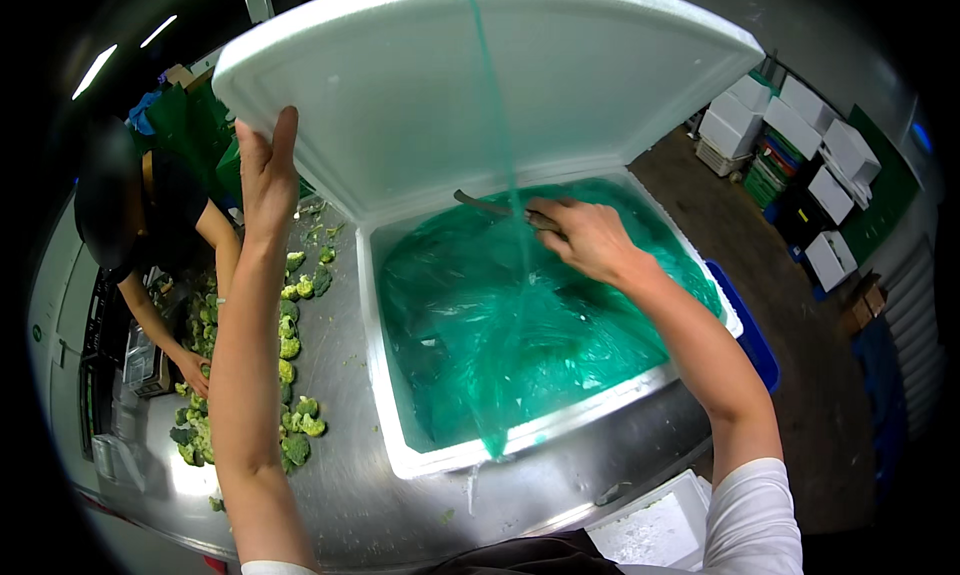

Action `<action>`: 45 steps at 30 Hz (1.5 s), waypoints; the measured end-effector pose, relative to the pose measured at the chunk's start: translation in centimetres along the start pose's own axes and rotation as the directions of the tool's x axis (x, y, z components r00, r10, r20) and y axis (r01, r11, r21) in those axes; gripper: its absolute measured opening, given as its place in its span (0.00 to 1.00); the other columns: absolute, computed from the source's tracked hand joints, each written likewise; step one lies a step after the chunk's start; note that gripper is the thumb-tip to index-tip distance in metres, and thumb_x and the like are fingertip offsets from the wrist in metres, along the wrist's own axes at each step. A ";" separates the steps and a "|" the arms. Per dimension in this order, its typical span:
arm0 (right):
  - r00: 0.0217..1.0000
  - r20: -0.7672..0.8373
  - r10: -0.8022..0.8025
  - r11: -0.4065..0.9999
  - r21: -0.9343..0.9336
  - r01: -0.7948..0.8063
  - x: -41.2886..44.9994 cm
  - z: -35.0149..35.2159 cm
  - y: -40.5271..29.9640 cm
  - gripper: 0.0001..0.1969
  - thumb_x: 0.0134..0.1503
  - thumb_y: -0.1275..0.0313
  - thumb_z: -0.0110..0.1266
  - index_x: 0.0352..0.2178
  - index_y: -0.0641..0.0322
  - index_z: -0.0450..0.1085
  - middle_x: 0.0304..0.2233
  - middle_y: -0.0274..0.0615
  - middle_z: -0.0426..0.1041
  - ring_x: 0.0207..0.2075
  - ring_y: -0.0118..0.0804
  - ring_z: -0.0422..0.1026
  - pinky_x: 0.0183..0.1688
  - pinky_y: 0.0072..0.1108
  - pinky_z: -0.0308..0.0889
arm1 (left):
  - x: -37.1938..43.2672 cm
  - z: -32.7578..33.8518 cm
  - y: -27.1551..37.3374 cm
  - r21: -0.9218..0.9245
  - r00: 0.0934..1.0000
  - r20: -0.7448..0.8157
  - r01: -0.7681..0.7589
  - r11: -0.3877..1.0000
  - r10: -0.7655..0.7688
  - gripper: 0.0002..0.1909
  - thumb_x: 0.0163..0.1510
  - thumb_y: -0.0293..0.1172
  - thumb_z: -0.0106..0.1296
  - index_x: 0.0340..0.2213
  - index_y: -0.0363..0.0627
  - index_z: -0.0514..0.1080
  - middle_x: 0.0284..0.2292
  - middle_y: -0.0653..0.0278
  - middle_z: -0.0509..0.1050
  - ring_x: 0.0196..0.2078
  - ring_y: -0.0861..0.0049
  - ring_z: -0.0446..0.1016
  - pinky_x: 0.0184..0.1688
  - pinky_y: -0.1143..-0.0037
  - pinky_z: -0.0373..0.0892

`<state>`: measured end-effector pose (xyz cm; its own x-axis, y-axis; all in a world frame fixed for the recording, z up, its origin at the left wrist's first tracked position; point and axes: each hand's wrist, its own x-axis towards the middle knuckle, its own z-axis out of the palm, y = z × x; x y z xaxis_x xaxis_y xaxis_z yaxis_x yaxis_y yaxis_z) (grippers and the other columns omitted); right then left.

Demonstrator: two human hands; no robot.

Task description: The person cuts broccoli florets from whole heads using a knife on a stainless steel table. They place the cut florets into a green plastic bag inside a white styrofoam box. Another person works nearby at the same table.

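A white polystyrene foam box [381, 402] rests on the steel table before me, lined with a crumpled green plastic bag [450, 327] that hides whatever is inside. Its foam lid [405, 102] stands tilted up along the box's far edge. With my left hand [266, 174] I grip the lid's left edge, thumb on the inner face. A knife [484, 202] with a narrow, slightly curved blade is in my right hand [592, 237], over the bag. Its blade meets or passes close to a thin green plastic strip [491, 80], which runs from the lid down towards the box's near rim.
Left of the box, broccoli florets [289, 346] lie on the steel table [337, 440]; a co-worker's hand [196, 372] touches some. A blue crate [757, 357] shows beyond the box's right side. Below the table's front edge is another foam box [652, 530]. Boxes [731, 121] stand stacked far right.
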<state>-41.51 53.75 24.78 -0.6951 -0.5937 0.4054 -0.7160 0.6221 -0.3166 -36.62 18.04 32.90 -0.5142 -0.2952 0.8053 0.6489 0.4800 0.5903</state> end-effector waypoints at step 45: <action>0.958 0.191 -0.216 0.945 0.289 0.156 11.9 8.9 -0.3 0.17 0.54 0.68 0.50 0.45 0.56 0.72 0.36 0.48 0.77 0.37 0.49 0.75 0.41 0.32 0.70 | -3.0 1.5 -21.0 0.282 0.817 0.100 0.524 0.804 -0.568 0.25 0.60 0.37 0.48 0.55 0.37 0.60 0.51 0.58 0.68 0.54 0.72 0.65 0.56 0.74 0.58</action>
<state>-50.13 41.89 22.06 -0.5229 -0.8004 0.2933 -0.8034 0.3478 -0.4833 -49.56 10.06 18.00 -0.8448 -0.4308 0.3172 0.0940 0.4641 0.8808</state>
